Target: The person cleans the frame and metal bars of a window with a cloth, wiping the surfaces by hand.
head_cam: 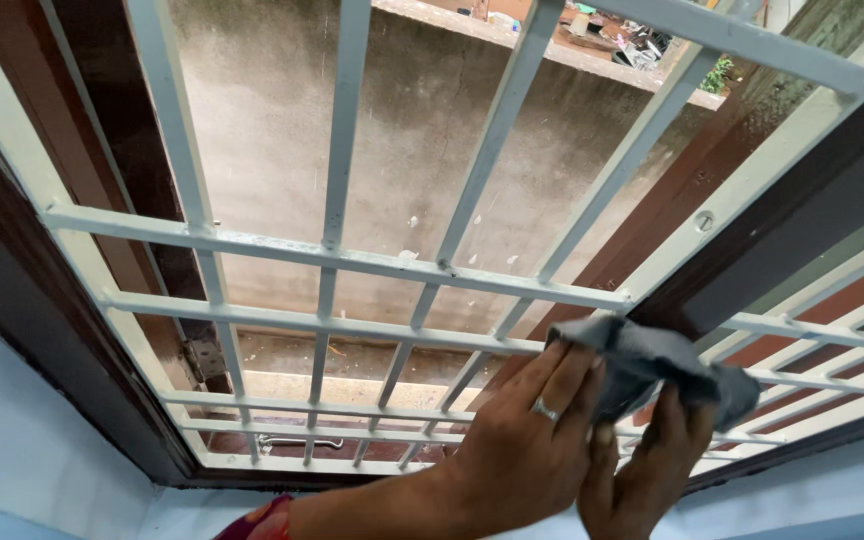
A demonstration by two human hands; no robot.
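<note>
Left hand (527, 440): fingers closed on a grey cloth (652, 365), ring on one finger
Right hand (647, 475): grips the same cloth from below
Cloth: pressed against the lower right of the white window grille (332, 250)
Beyond: stained concrete wall (272, 120)

Right hand (647, 470) wrist cut off by bottom edge; grey cloth (652, 365) hides grille bar (752, 325) section behind it.

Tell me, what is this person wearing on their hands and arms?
Both hands are bare, no gloves. The left hand wears a thin silver ring on one finger. A red patterned sleeve edge shows at the left forearm. The right hand shows no jewellery.
</note>
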